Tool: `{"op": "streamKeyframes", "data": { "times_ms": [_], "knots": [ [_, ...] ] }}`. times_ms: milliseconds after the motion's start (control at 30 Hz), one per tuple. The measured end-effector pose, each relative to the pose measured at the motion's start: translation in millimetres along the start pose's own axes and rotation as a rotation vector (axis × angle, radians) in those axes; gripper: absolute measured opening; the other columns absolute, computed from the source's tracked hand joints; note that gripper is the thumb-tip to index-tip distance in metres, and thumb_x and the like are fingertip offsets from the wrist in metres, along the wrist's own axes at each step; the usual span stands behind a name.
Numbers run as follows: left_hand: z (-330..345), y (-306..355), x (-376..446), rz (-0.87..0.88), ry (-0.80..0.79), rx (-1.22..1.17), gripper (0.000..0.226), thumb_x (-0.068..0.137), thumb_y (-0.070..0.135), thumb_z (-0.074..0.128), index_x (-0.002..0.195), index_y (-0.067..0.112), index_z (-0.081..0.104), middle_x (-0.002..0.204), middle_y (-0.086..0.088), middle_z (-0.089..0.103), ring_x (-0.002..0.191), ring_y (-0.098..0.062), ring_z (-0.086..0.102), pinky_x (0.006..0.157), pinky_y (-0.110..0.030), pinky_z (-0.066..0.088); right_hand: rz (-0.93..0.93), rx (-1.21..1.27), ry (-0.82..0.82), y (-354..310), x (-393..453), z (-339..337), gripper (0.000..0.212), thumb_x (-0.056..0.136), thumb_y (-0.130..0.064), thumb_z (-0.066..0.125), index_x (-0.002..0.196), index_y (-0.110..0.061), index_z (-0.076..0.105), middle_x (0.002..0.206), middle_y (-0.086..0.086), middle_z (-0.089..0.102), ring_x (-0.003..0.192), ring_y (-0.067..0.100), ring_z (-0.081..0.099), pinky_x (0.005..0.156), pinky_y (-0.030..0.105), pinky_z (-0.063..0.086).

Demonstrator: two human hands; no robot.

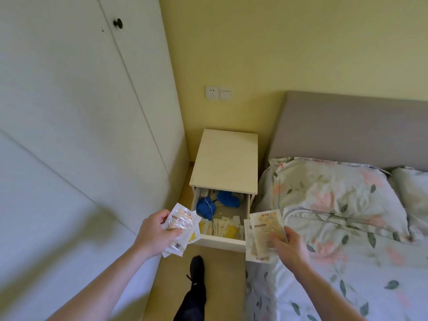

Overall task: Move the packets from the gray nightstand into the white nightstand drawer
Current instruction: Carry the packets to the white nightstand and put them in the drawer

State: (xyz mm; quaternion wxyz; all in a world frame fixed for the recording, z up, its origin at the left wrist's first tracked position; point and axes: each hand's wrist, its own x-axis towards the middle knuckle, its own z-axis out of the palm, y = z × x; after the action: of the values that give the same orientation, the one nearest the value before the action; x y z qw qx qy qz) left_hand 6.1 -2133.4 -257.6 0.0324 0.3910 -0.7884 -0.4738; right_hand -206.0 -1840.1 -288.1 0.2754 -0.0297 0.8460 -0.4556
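Note:
The white nightstand stands in the corner with its top drawer pulled open. Inside lie blue items, thin cords and a row of small yellow and white packets along the front. My left hand grips a bunch of clear and white packets just left of the drawer. My right hand holds flat cream packets with printed labels just right of the drawer, over the bed edge. The gray nightstand is out of sight.
A white wardrobe fills the left side. The bed with floral bedding and a gray headboard lies to the right. My dark shoe stands on the wooden floor in front of the drawer. A wall socket sits above the nightstand.

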Motion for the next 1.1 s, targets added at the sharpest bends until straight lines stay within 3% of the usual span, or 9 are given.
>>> {"op": "streamKeyframes", "data": {
  "times_ms": [167,333,467,567,733,900,1100],
  "knots": [
    [7,-15,103,-0.06,-0.107,0.017,0.027,0.081,0.023,0.085,0.101,0.03,0.068,0.104,0.014,0.074,0.092,-0.006,0.072,0.07,-0.024,0.061,0.155,0.012,0.017,-9,82,46,0.019,0.096,-0.02,0.067,0.115,-0.023,0.068,0.103,-0.004,0.073,0.09,0.014,0.069,0.067,0.026,0.052],
    [28,-47,205,-0.101,-0.225,0.109,0.027,0.079,0.028,0.086,0.098,0.031,0.066,0.101,0.019,0.071,0.091,-0.003,0.07,0.07,-0.027,0.062,0.252,-0.051,0.028,-3,165,96,0.016,0.098,-0.018,0.063,0.113,-0.025,0.065,0.104,-0.004,0.073,0.085,0.01,0.067,0.058,0.022,0.05],
    [54,-81,265,-0.14,-0.279,0.133,0.026,0.079,0.029,0.085,0.098,0.031,0.067,0.1,0.022,0.071,0.093,-0.001,0.069,0.073,-0.035,0.064,0.326,-0.153,-0.006,22,229,134,0.014,0.098,-0.022,0.058,0.109,-0.031,0.062,0.099,-0.01,0.071,0.088,0.014,0.068,0.072,0.039,0.061],
    [76,-114,304,-0.157,-0.311,0.12,0.024,0.082,0.027,0.083,0.099,0.031,0.067,0.106,0.025,0.069,0.098,-0.002,0.069,0.069,-0.032,0.065,0.346,-0.181,-0.04,53,281,170,0.015,0.101,-0.021,0.055,0.113,-0.027,0.06,0.101,-0.01,0.068,0.09,0.012,0.065,0.072,0.033,0.057],
    [103,-172,342,-0.248,-0.303,0.056,0.024,0.082,0.024,0.084,0.099,0.029,0.069,0.107,0.027,0.072,0.099,-0.005,0.071,0.068,-0.031,0.065,0.409,-0.153,-0.08,109,351,235,0.02,0.104,-0.02,0.05,0.121,-0.026,0.057,0.112,-0.004,0.067,0.099,0.017,0.064,0.071,0.027,0.051],
    [127,-200,357,-0.276,-0.304,0.026,0.024,0.082,0.022,0.084,0.098,0.03,0.069,0.108,0.026,0.072,0.098,-0.011,0.072,0.067,-0.026,0.064,0.442,-0.27,-0.117,163,385,275,0.016,0.104,-0.022,0.046,0.115,-0.025,0.058,0.112,-0.001,0.068,0.092,0.017,0.065,0.063,0.027,0.052],
    [144,-211,365,-0.278,-0.32,0.01,0.021,0.082,0.021,0.085,0.094,0.027,0.07,0.107,0.024,0.075,0.098,-0.007,0.074,0.066,-0.03,0.064,0.483,-0.428,-0.152,200,395,290,0.029,0.103,-0.019,0.047,0.127,-0.015,0.062,0.121,0.008,0.069,0.106,0.03,0.066,0.084,0.033,0.054]
  ]
}}
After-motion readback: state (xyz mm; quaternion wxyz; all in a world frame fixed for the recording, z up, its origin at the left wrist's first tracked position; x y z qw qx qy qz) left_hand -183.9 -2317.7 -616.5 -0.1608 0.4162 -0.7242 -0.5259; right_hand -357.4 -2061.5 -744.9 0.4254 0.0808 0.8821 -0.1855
